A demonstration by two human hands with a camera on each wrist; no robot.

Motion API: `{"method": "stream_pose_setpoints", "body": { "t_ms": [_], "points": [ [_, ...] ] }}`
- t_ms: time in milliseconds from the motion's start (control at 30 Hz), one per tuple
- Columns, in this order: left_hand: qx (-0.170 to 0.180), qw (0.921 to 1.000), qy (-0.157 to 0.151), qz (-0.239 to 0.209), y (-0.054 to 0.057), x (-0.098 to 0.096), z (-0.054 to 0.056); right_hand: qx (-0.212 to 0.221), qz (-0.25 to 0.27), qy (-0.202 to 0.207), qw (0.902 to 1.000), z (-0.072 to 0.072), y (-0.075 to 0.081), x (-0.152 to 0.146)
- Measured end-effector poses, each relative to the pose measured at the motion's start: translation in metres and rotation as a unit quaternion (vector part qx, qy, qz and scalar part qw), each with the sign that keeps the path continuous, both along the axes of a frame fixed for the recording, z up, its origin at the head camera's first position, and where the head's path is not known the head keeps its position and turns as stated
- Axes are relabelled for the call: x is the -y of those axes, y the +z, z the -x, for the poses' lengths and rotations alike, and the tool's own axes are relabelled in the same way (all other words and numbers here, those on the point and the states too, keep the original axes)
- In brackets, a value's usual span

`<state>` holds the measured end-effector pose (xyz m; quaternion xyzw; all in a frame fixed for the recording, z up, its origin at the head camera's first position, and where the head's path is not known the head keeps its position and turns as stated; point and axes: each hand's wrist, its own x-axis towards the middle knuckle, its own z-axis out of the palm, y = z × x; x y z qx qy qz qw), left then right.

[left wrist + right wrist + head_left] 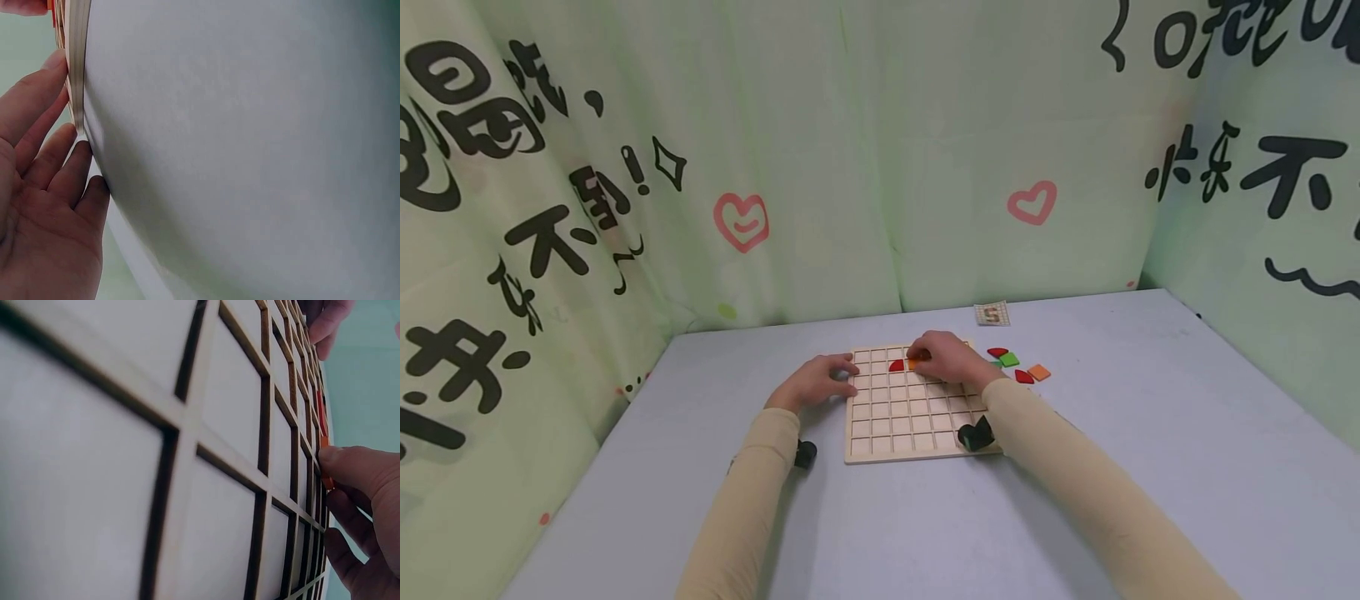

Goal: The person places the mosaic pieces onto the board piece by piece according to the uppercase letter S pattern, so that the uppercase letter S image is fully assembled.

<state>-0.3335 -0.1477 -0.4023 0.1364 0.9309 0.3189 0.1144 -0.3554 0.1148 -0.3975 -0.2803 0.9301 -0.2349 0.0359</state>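
1. My right hand (pixel 949 357) pinches the orange tile (pixel 913 365) between thumb and finger; the tile sits right at my fingertips, over the board (pixel 898 425).
2. Just left of this grip lies the red tile (pixel 897 366), on the grid. I judge that everything turns on this pairing: the orange tile's side against the red one's, and its edges square to the cell walls.
3. I cannot read a long axis on the orange tile; my fingers cover too much of it.
4. My right hand is plainly the nearer one. My left hand (pixel 822 382) is further left of the grip, fingers loosely spread, touching the board's left edge and holding no tile.
5. Right of the grip, past my hand, lie the loose tiles (pixel 1009 359), red, green and orange; beyond them, on the far side, is the card (pixel 992 313), its print too small to make out.
6. Whether the orange tile is down in a cell or resting on the walls, I cannot tell: the right wrist view catches it nearly edge-on.
7. My right hand and sleeve (pixel 1075 467) hide part of the board right of the grip; the left wrist view shows mostly table (pixel 250 156).
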Motion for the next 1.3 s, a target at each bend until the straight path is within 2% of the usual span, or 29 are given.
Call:
{"method": "stream_pose_setpoints", "body": {
  "t_ms": [433, 633, 1300],
  "points": [
    [0.006, 0.9999, 0.006, -0.006, 0.0002, -0.0004, 0.0000, 0.010, 0.004, -0.009, 0.9999, 0.0000, 0.0011, 0.0016],
    [-0.002, 1.0000, 0.000, -0.001, 0.0010, -0.0008, -0.0017, 0.021, 0.005, -0.020, 0.9996, -0.0009, 0.0022, 0.0034],
    [-0.001, 1.0000, -0.003, 0.001, 0.0012, 0.0000, -0.0004, 0.018, -0.003, -0.019, 0.9997, 0.0008, 0.0017, 0.0070]
  ]
}}
